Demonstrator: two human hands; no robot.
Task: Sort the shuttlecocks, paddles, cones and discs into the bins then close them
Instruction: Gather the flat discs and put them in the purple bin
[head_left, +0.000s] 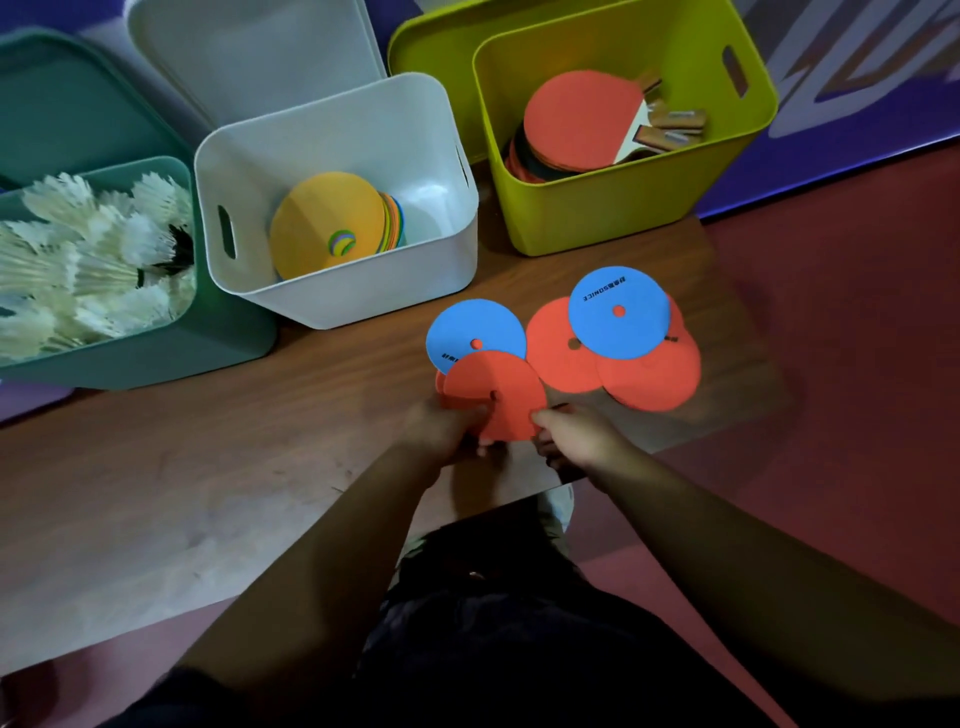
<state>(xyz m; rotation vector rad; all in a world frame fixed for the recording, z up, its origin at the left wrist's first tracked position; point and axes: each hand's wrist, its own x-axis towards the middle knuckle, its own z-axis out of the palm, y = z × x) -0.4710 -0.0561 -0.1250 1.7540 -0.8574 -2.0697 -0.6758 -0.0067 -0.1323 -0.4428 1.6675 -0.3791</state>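
Observation:
Both my hands hold an orange disc near the table's front edge. My left hand grips its lower left rim and my right hand pinches its lower right rim. A blue disc lies partly under it. To the right, another blue disc tops a few orange discs on the wooden table. The white bin holds a stack of discs with a yellow one on top. The lime bin holds red paddles. The teal bin holds white shuttlecocks.
Three lids lean behind the bins: a teal lid, a white lid and a lime lid. A red floor lies to the right of the table. My dark-clothed lap is below the table's edge.

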